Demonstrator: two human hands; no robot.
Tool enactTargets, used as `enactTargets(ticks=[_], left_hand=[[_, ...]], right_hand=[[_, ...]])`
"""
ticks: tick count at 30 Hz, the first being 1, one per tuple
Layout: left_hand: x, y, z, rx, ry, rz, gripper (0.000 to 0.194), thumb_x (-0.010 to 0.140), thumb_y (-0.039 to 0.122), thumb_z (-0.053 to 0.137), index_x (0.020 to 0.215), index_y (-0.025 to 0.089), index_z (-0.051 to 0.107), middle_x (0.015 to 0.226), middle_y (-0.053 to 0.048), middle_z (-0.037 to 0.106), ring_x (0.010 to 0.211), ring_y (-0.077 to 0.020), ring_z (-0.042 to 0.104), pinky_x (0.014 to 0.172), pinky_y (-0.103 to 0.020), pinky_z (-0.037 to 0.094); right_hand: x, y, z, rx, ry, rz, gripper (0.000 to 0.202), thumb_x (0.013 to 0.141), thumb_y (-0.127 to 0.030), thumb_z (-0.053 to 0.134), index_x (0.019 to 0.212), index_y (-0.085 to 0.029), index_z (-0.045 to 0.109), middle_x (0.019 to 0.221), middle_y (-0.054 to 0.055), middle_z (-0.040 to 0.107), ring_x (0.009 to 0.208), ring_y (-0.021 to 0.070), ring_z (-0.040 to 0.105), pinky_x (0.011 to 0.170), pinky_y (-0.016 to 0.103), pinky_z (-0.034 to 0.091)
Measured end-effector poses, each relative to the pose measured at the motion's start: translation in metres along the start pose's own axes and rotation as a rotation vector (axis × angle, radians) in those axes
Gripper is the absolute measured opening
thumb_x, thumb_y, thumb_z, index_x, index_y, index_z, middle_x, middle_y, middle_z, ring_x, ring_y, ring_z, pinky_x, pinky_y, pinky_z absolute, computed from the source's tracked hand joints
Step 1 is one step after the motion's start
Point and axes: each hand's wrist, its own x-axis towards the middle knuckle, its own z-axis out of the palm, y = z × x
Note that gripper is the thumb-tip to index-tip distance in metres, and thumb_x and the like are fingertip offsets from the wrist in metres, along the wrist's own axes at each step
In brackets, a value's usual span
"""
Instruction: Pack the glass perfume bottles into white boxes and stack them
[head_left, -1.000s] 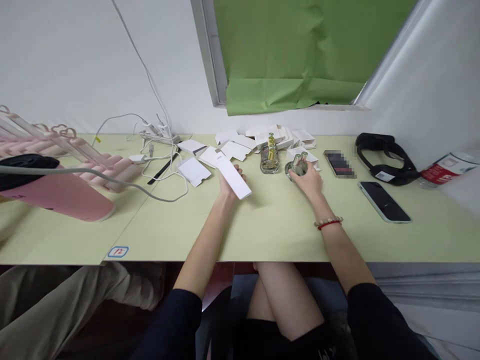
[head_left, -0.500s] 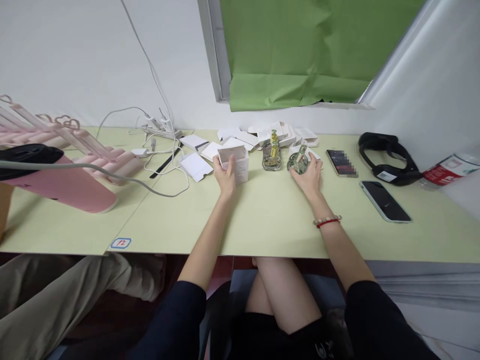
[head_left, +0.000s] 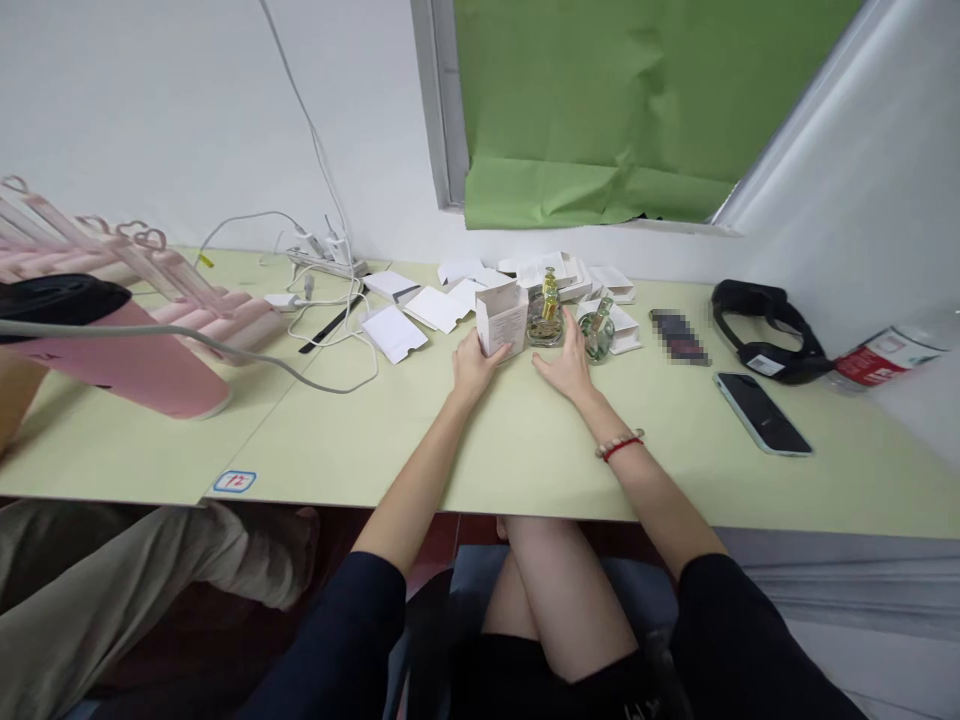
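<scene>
My left hand (head_left: 474,368) grips a small white box (head_left: 502,318) by its lower part, and the box stands upright with its top flap raised. My right hand (head_left: 568,364) holds nothing, its thumb and fingers spread just right of the box. Behind the fingers is a clear glass bottle (head_left: 545,325) with a gold spray top. A second glass bottle (head_left: 598,334), greenish, stands right of my right hand, in front of a white carton (head_left: 622,328). Flattened white cartons (head_left: 394,333) and other white boxes (head_left: 555,270) lie behind and to the left.
Pink rods with heart-shaped loops (head_left: 217,310) and a pink tumbler (head_left: 150,365) occupy the left side, near white cables and a power strip (head_left: 326,262). Two phones (head_left: 763,413), a black headset (head_left: 772,335) and a plastic bottle (head_left: 885,358) are at right. Another person's legs (head_left: 150,560) show lower left.
My right hand has let go of the greenish bottle and moved left, opening beside the box. My left hand has carried the white box slightly right. The view has shifted a little.
</scene>
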Motion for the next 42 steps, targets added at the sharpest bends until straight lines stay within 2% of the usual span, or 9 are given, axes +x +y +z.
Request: enactTargets(ticks=[5, 10, 15, 18, 23, 29, 34, 38, 42], left_hand=[[-0.001, 0.0, -0.005, 0.189, 0.015, 0.031, 0.044, 0.068, 0.043, 0.065, 0.102, 0.018, 0.055, 0.097, -0.009, 0.064, 0.091, -0.0248, 0.057, 0.076, -0.034, 0.044], [-0.002, -0.007, -0.008, 0.112, 0.079, 0.032, 0.046, 0.069, 0.042, 0.064, 0.106, 0.016, 0.054, 0.103, -0.01, 0.063, 0.094, -0.0236, 0.058, 0.078, -0.033, 0.045], [0.0, -0.013, -0.007, -0.008, 0.106, -0.034, 0.045, 0.071, 0.044, 0.062, 0.107, 0.018, 0.054, 0.106, -0.008, 0.064, 0.094, -0.0215, 0.059, 0.079, -0.031, 0.046], [0.002, -0.015, -0.006, 0.005, 0.12, -0.053, 0.046, 0.071, 0.046, 0.062, 0.107, 0.018, 0.055, 0.106, -0.008, 0.064, 0.096, -0.0225, 0.059, 0.08, -0.032, 0.046], [0.002, -0.013, -0.008, 0.017, 0.091, -0.057, 0.046, 0.071, 0.046, 0.061, 0.108, 0.019, 0.055, 0.108, -0.008, 0.064, 0.097, -0.023, 0.059, 0.082, -0.033, 0.046], [0.003, -0.011, -0.009, 0.042, 0.073, -0.056, 0.048, 0.071, 0.049, 0.06, 0.108, 0.019, 0.055, 0.108, -0.008, 0.064, 0.096, -0.0234, 0.059, 0.08, -0.033, 0.046], [0.005, -0.011, -0.006, 0.091, 0.058, -0.037, 0.049, 0.07, 0.052, 0.059, 0.106, 0.019, 0.055, 0.106, -0.008, 0.064, 0.096, -0.0239, 0.059, 0.08, -0.033, 0.045], [0.005, -0.008, -0.004, 0.145, 0.07, -0.005, 0.046, 0.071, 0.051, 0.058, 0.104, 0.019, 0.054, 0.105, -0.009, 0.064, 0.095, -0.0236, 0.059, 0.077, -0.032, 0.045], [0.005, -0.005, -0.006, 0.241, 0.131, 0.027, 0.039, 0.071, 0.047, 0.058, 0.097, 0.018, 0.052, 0.099, -0.009, 0.063, 0.091, -0.0233, 0.058, 0.074, -0.033, 0.044]], right_hand=[[0.009, 0.009, 0.018, 0.081, 0.055, 0.011, 0.086, 0.062, -0.022, 0.062, 0.136, -0.011, 0.019, 0.135, 0.017, 0.035, 0.126, 0.0249, 0.032, 0.106, 0.041, 0.027], [0.012, 0.016, 0.024, 0.128, 0.153, 0.134, 0.072, 0.062, -0.02, 0.062, 0.128, -0.014, 0.032, 0.122, 0.015, 0.043, 0.115, 0.0232, 0.044, 0.099, 0.039, 0.036], [0.006, 0.02, 0.023, 0.167, 0.108, 0.224, 0.065, 0.063, -0.022, 0.062, 0.124, -0.017, 0.04, 0.119, 0.013, 0.045, 0.106, 0.0215, 0.05, 0.089, 0.036, 0.043], [0.003, 0.022, 0.023, 0.219, 0.097, 0.251, 0.065, 0.063, -0.022, 0.061, 0.124, -0.017, 0.04, 0.117, 0.011, 0.048, 0.1, 0.0196, 0.052, 0.086, 0.035, 0.044], [0.002, 0.022, 0.024, 0.234, 0.048, 0.264, 0.05, 0.068, -0.023, 0.057, 0.116, -0.014, 0.048, 0.108, 0.011, 0.056, 0.095, 0.0192, 0.053, 0.089, 0.036, 0.041], [0.003, 0.023, 0.026, 0.255, -0.029, 0.274, 0.034, 0.075, -0.033, 0.052, 0.106, -0.019, 0.054, 0.1, 0.007, 0.062, 0.089, 0.0193, 0.056, 0.085, 0.035, 0.042], [0.005, 0.026, 0.027, 0.26, -0.045, 0.3, 0.032, 0.076, -0.038, 0.051, 0.104, -0.021, 0.054, 0.098, 0.005, 0.063, 0.086, 0.0177, 0.058, 0.082, 0.033, 0.044], [0.005, 0.023, 0.024, 0.274, -0.053, 0.314, 0.033, 0.075, -0.037, 0.05, 0.104, -0.022, 0.054, 0.096, 0.003, 0.063, 0.082, 0.016, 0.058, 0.079, 0.031, 0.045], [0.004, 0.011, 0.011, 0.177, -0.036, 0.401, 0.032, 0.067, -0.034, 0.057, 0.097, -0.023, 0.056, 0.088, 0.001, 0.063, 0.077, 0.0176, 0.057, 0.074, 0.032, 0.045]])
